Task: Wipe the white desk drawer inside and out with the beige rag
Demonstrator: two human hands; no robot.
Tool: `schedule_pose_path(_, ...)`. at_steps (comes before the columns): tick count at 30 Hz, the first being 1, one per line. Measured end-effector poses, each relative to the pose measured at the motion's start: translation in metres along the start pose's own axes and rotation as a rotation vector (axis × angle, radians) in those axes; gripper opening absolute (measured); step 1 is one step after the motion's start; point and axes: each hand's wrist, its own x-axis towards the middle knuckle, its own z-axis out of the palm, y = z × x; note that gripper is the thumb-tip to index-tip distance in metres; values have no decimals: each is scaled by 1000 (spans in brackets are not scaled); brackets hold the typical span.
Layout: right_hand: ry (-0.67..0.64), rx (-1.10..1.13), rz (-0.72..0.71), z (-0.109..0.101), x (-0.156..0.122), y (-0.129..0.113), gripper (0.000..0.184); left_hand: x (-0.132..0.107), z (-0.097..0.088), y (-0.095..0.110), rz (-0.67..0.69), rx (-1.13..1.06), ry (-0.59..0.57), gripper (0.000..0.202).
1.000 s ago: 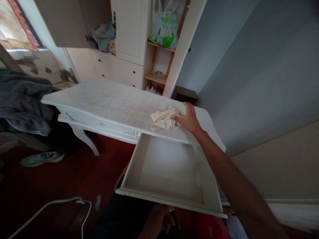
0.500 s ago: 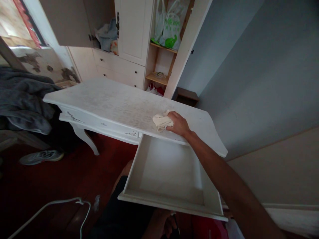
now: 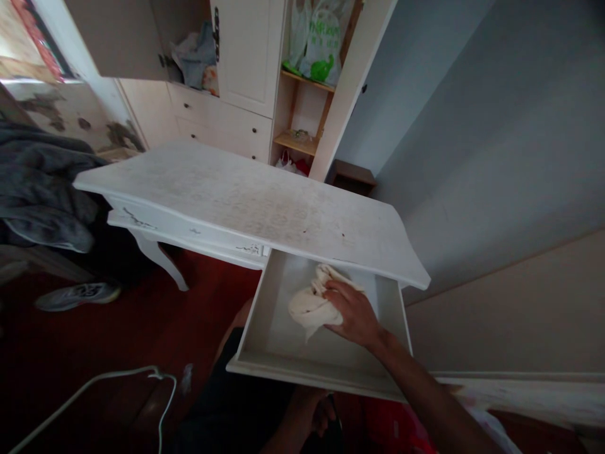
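My right hand (image 3: 352, 312) is closed around a bunched cream cloth (image 3: 314, 309). Both are over the inside of the pulled-out white drawer (image 3: 278, 334), with a corner of the cloth hanging down. The white desk (image 3: 212, 183) behind has grey-brown smudges and a few dark specks on its top. Below the drawer front, in shadow, my left hand (image 3: 319, 416) shows with curled fingers. The drawer hides part of it, and what it holds, if anything, I cannot make out.
A wardrobe (image 3: 246, 57) with open doors stands behind the desk, plastic bags (image 3: 324, 44) on its shelf. Dark grey fabric (image 3: 42, 183) is piled at left. A shoe (image 3: 78, 295) and a white cable (image 3: 94, 381) lie on the red floor. The right wall (image 3: 496, 189) is close.
My right hand has moved the cloth from the desk top down toward me, into the drawer space. My left hand stays below the drawer front. The view has shifted slightly.
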Motion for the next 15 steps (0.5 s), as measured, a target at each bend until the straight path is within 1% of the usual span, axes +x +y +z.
schedule_pose_path(4, -164, -245, 560, 8, -20, 13, 44, 10, -2, -6, -29, 31, -10, 58)
schedule_pose_path(5, -199, -279, 656, 10, -23, 17, 46, 13, -3, -8, -47, 30, -2, 57)
schedule_pose_path(6, -231, -290, 715, 13, -26, 21, 50, 15, -3, -10, -59, 24, 14, 57)
schedule_pose_path(8, -271, -252, 773, 20, -33, 26, 59, 17, -3, -12, -43, 3, 52, 56)
schedule_pose_path(11, -287, -139, 861, 26, -41, 31, 73, 15, 0, -10, 44, -24, 75, 52)
schedule_pose_path(13, -301, -38, 858, 25, -43, 35, 70, 10, 2, -6, 53, -18, 69, 52)
schedule_pose_path(15, -318, 111, 784, 23, -45, 40, 58, 5, 5, -2, 44, -19, 64, 54)
